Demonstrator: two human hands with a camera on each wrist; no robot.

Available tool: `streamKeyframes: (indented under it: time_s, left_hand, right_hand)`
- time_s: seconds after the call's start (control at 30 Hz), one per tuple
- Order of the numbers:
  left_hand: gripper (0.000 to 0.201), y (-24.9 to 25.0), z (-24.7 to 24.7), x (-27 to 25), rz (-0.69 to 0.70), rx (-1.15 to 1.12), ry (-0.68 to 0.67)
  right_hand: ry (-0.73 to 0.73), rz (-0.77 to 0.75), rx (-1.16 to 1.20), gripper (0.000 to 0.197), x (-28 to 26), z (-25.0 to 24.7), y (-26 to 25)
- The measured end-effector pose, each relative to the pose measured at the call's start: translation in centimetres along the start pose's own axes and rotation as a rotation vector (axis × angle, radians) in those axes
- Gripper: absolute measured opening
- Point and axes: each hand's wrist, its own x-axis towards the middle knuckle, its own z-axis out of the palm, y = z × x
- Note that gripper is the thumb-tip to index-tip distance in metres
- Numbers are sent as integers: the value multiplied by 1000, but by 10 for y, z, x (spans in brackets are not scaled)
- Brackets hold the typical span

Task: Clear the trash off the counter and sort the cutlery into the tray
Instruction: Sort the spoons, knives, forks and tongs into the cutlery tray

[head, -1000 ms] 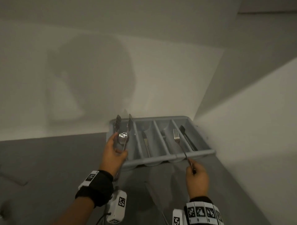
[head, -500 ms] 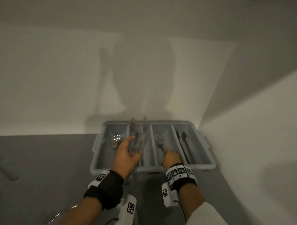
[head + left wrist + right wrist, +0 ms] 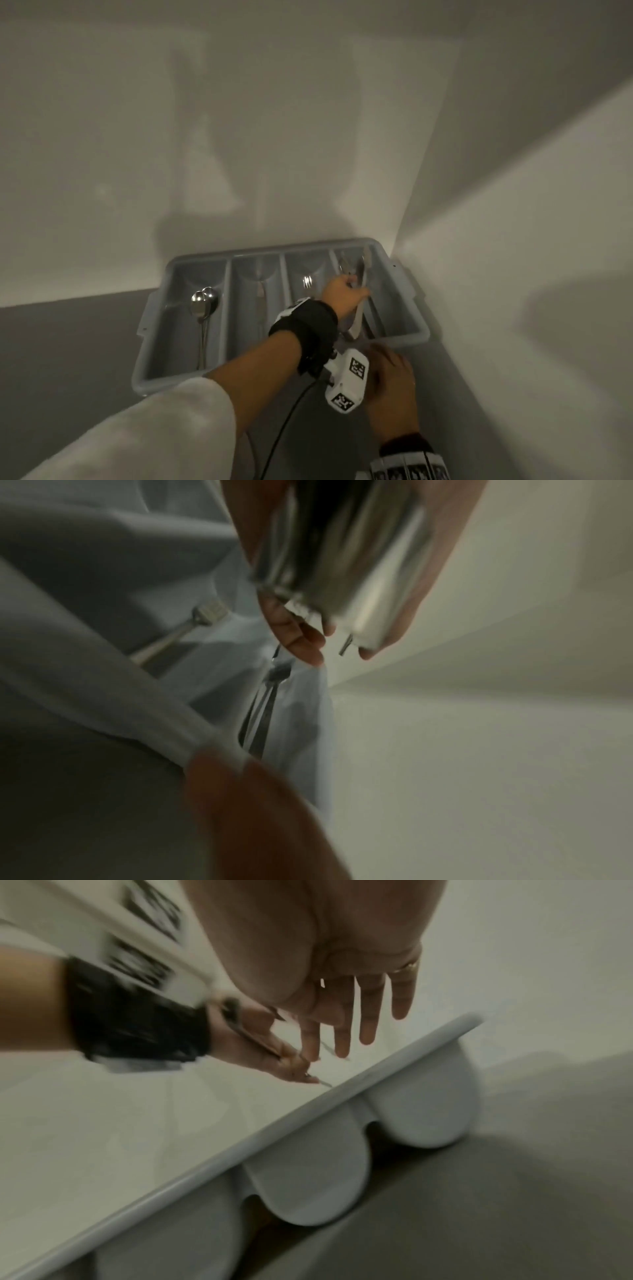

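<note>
Now, from the head view, my left hand [image 3: 344, 295] grips the tongs [image 3: 358, 310] over the tray [image 3: 178, 377]'s rightmost compartment, their long axis running along it; my right hand [image 3: 394, 383] hangs empty before the near rim. From the left wrist, fingers [image 3: 301, 639] curl round the blurred tongs above dark utensils [image 3: 263, 712]. From the right wrist, my fingers [image 3: 368, 1015] are straight, holding nothing.

Pale walls [image 3: 274, 120] meet in corner; shadows across them.
</note>
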Motion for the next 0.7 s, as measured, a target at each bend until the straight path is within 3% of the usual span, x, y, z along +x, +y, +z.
streamKeyframes:
  time_s: [0.13,0.2,0.3,0.4,0.5,0.63,0.7]
  left_hand:
    - [52,0,39,44,-77,275,41]
    - [45,2,51,60,-106,446,93]
    - [44,1,64,73,-125,577,59]
    - [48,-5,64,70,-104,555,-6]
    - [38,-5,46,44,-19,308,-64]
    - [35,-14,-11,-32,181,104,-132]
    - [31,-31,-49,-76,253,85,-178]
  right_hand:
    - [104,79,-1,42,-37,-23,53]
    - [97,122,25,42,-52,-31,75]
    - [106,166,-27,43,-73,-44,88]
    - [115,200,-30,45,-88,-49,87]
    - [87,224,33,42,-101,-48,71]
    - [-31,202,57,23,-114,-30,36]
    - [-186,223,85,17,-120,-13,12]
